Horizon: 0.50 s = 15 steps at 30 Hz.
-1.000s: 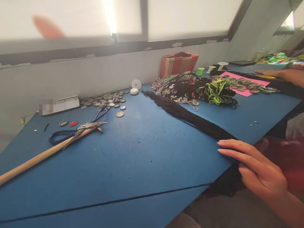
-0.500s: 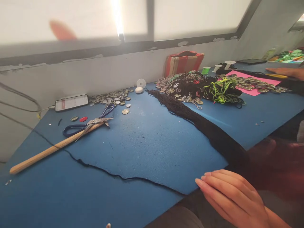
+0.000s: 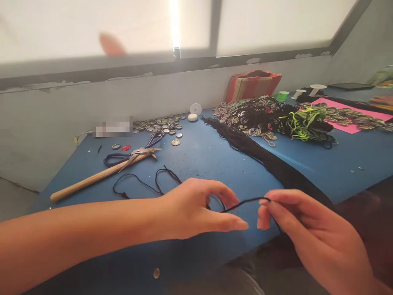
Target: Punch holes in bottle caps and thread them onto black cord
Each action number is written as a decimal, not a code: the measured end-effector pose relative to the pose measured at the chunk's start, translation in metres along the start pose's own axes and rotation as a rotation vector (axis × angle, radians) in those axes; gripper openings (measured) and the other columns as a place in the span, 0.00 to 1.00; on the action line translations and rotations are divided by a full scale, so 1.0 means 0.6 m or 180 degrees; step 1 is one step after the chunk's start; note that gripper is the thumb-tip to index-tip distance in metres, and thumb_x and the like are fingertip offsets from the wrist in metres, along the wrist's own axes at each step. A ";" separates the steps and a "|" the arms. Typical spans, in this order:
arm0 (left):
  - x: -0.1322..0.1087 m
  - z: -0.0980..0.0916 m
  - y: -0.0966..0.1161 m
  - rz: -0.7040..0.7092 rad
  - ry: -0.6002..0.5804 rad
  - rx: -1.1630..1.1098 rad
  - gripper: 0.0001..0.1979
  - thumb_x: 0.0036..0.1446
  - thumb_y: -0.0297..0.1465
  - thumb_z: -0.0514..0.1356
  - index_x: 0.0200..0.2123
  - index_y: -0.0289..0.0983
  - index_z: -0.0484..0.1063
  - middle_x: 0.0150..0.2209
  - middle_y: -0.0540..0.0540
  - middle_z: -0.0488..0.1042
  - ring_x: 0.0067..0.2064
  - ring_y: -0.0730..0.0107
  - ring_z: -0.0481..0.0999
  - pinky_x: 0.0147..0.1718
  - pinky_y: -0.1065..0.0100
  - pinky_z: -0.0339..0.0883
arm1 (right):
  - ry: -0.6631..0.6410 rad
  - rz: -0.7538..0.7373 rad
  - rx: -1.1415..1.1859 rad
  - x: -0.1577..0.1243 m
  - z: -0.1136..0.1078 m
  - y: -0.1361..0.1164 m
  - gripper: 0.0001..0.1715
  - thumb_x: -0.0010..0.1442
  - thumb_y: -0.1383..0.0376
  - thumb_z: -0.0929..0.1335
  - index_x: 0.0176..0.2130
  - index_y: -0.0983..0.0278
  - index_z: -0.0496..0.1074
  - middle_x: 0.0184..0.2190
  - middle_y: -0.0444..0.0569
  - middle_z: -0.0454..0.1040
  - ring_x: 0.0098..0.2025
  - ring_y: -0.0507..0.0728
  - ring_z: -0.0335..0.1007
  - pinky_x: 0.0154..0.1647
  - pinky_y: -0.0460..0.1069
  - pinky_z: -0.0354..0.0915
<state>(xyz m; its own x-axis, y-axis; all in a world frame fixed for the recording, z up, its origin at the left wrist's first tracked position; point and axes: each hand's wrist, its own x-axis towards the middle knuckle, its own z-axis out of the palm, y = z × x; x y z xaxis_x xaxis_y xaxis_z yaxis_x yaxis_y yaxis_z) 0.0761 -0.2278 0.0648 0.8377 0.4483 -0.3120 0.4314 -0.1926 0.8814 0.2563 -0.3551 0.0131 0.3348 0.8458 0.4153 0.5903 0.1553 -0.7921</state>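
My right hand (image 3: 310, 225) pinches a thin black cord (image 3: 248, 200) between thumb and fingertips. From there the cord runs left into the gap of my left hand (image 3: 196, 209), whose thumb and fingers are apart. I cannot see the cord's whole path behind those fingers. More black cord lies in loose curves on the blue table (image 3: 196, 159) beyond my left hand. A thick bundle of black cords (image 3: 276, 164) stretches across the table past my right hand.
Scissors with blue handles (image 3: 135, 155) rest across a wooden stick (image 3: 89, 182) on the left. Bottle caps (image 3: 159, 123) lie along the wall near a blurred-out patch. At the right are tangled cords (image 3: 307, 125), a striped box (image 3: 254, 86), pink paper (image 3: 346, 127) and part of another person's hand (image 3: 383, 100).
My left arm has come into view from the left. The single black cord has been lifted from the table's front edge and is now stretched between my hands. The view has shifted left.
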 end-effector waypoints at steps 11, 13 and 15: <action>0.016 -0.091 0.020 0.0806 0.1619 -0.1313 0.13 0.61 0.37 0.57 0.28 0.36 0.70 0.19 0.54 0.44 0.20 0.78 0.43 0.16 0.73 0.37 | -0.1307 0.1477 0.1842 0.037 -0.025 0.051 0.15 0.58 0.53 0.70 0.39 0.61 0.73 0.17 0.40 0.68 0.16 0.46 0.60 0.17 0.41 0.59; 0.012 -0.127 0.020 0.0981 0.1985 -0.1478 0.12 0.62 0.35 0.55 0.28 0.36 0.68 0.19 0.54 0.43 0.20 0.78 0.40 0.15 0.73 0.35 | -0.1096 0.1443 0.1739 0.033 -0.036 0.056 0.15 0.58 0.53 0.70 0.38 0.61 0.74 0.17 0.40 0.68 0.16 0.46 0.60 0.17 0.41 0.59; 0.005 -0.163 0.021 0.1180 0.2338 -0.1509 0.10 0.62 0.29 0.53 0.27 0.35 0.64 0.19 0.54 0.42 0.21 0.78 0.40 0.16 0.73 0.34 | -0.0793 0.1422 0.1717 0.030 -0.043 0.058 0.15 0.56 0.53 0.71 0.36 0.62 0.74 0.16 0.41 0.67 0.17 0.47 0.59 0.15 0.41 0.57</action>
<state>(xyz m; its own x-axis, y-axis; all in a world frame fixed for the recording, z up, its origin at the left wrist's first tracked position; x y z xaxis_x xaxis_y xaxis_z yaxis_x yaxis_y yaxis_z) 0.0514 -0.1433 0.1095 0.4042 0.8977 0.1754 -0.1360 -0.1307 0.9820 0.3017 -0.3474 0.0044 0.2442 0.9678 -0.0607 -0.0271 -0.0557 -0.9981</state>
